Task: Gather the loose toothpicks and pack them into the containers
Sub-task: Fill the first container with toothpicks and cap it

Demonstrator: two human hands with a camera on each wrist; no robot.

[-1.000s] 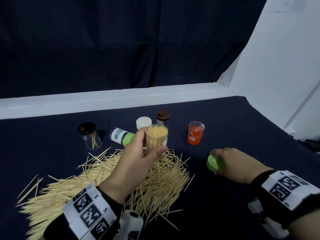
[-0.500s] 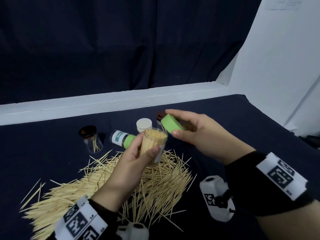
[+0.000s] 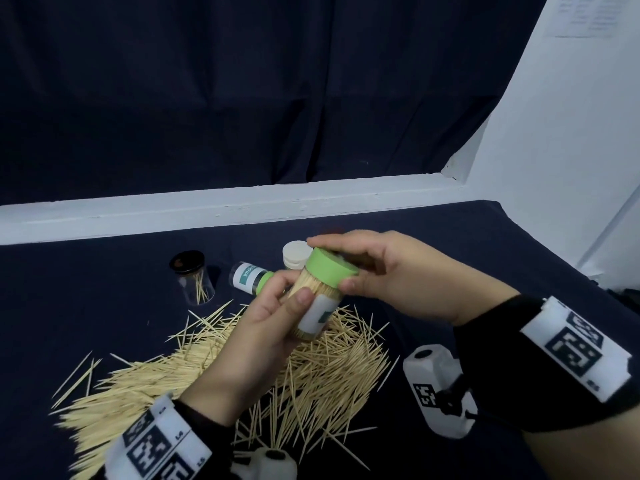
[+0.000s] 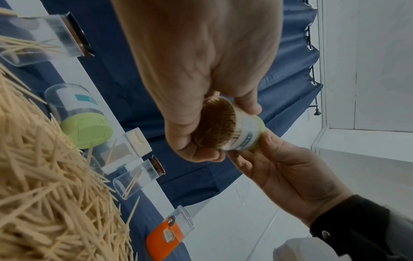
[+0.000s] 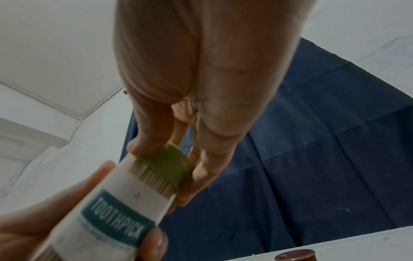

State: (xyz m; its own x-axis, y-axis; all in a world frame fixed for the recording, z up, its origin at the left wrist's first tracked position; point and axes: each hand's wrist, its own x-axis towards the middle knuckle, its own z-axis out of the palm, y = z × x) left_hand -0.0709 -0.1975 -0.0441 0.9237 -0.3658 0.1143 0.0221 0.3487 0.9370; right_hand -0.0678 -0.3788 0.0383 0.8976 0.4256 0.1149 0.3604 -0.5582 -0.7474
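We've got one full container up in the air at centre frame, w/ our left hand curled round its labelled body, thumb across the front. Our right hand pinches the green cap between thumb and fingers and sits it on the container's mouth, slightly tilted; the right wrist view shows toothpick tips just under the cap's rim, so we judge it's on but maybe not pressed home. That makes roughly one container packed, cap nearly closed. Lots left, tho: the big loose toothpick pile spreads over the dark table from lower left to centre, right under both hands. Behind it, mid-left of frame, a clear jar w/ black lid holds only a few sticks; a second green-capped container lies on its side beside it and looks empty, as far as we can tell. A white-capped container peeks out behind the hands. The left wrist view also shows a brown-lidded clear jar w/ a few sticks, plus an orange-labelled open container at bottom centre. So by our read: early on, most of the gathering still to do.
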